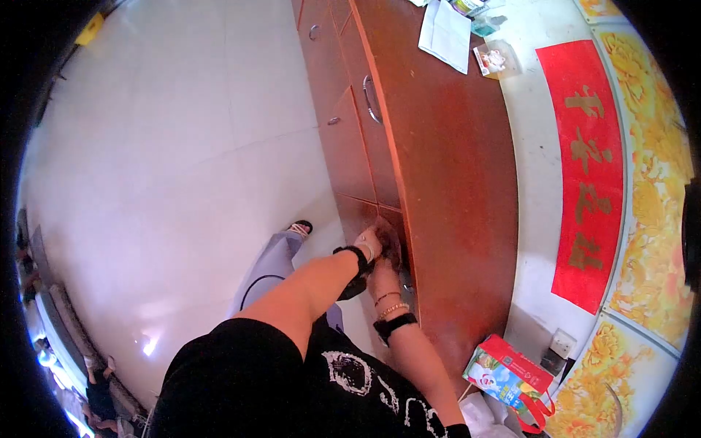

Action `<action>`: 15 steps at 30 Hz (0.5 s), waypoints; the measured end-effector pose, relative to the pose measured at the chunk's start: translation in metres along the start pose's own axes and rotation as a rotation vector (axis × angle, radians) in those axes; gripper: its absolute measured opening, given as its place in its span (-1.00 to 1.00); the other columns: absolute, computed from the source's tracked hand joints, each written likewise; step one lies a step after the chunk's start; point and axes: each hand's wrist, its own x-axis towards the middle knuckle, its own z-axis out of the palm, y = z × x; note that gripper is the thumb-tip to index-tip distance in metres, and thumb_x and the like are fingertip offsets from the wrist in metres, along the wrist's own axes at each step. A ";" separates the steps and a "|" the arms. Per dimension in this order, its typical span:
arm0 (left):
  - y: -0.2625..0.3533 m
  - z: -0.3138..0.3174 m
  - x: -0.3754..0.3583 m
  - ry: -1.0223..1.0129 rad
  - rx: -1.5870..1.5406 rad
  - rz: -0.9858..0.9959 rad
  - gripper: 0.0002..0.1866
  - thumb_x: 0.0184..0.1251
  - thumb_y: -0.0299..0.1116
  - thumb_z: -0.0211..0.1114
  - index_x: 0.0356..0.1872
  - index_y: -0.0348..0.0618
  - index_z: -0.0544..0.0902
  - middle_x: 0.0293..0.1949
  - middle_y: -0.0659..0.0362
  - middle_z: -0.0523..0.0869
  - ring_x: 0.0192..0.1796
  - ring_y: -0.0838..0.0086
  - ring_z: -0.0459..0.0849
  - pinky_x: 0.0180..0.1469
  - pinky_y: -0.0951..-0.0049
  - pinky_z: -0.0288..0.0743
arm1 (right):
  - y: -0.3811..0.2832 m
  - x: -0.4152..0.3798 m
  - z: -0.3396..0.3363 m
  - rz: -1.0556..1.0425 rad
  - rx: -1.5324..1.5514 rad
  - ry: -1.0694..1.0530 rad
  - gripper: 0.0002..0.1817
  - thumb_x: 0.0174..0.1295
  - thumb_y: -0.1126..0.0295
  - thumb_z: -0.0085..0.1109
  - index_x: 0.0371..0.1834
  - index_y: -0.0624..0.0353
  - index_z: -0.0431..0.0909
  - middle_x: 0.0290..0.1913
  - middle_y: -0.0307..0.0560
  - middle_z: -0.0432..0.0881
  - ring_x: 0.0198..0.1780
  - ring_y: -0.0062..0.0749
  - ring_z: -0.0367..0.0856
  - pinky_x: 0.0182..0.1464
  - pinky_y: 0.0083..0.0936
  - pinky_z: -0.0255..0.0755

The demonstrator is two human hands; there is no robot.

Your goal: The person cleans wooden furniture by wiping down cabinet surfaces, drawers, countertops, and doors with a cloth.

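Observation:
In front of the cabinet's drawers, my left hand (pixel 369 241) and my right hand (pixel 385 279) are close together. Both have closed fingers on a dark, thin, crumpled thing (pixel 391 247), partly see-through and blurred; its kind cannot be made out. A black band circles each wrist, and a beaded bracelet (pixel 393 310) is on my right one. Under my left wrist, a black shape (pixel 353 289) shows, mostly hidden.
The reddish-brown wooden cabinet (pixel 453 168) has metal handles. Papers (pixel 445 35) and a small picture card (pixel 493 60) lie on its far end. A colourful bag (pixel 507 376) stands near the wall. My sandalled foot (pixel 300 228) rests on the pale floor (pixel 175 160).

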 end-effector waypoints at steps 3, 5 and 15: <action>-0.002 0.088 0.005 -0.048 0.609 0.459 -0.67 0.27 -0.34 0.02 0.00 -0.02 0.62 0.07 0.22 0.58 0.10 0.21 0.48 0.07 0.20 0.31 | 0.017 -0.037 0.008 0.064 0.210 -0.280 -0.56 0.01 0.44 0.14 0.02 0.25 0.37 -0.11 0.21 0.55 -0.09 0.05 0.55 -0.05 -0.21 0.44; -0.002 0.096 -0.012 -0.151 0.958 0.686 -0.68 0.25 -0.34 0.03 -0.02 -0.01 0.63 0.04 0.19 0.60 0.07 0.21 0.51 0.03 0.18 0.36 | 0.035 -0.058 0.024 0.089 0.439 -0.282 -0.58 -0.02 0.51 0.10 -0.01 0.24 0.39 -0.12 0.13 0.57 -0.05 -0.11 0.56 0.02 -0.35 0.41; 0.025 0.059 -0.126 0.009 -0.591 -0.034 -0.83 -0.18 -0.53 0.22 -0.45 -0.20 0.48 -0.40 -0.06 0.62 -0.22 0.11 0.61 -0.21 0.24 0.47 | 0.052 -0.154 0.048 0.151 1.003 -0.120 -0.65 0.04 0.57 0.07 -0.05 0.19 0.36 -0.14 -0.16 0.48 -0.06 -0.43 0.45 0.02 -0.52 0.35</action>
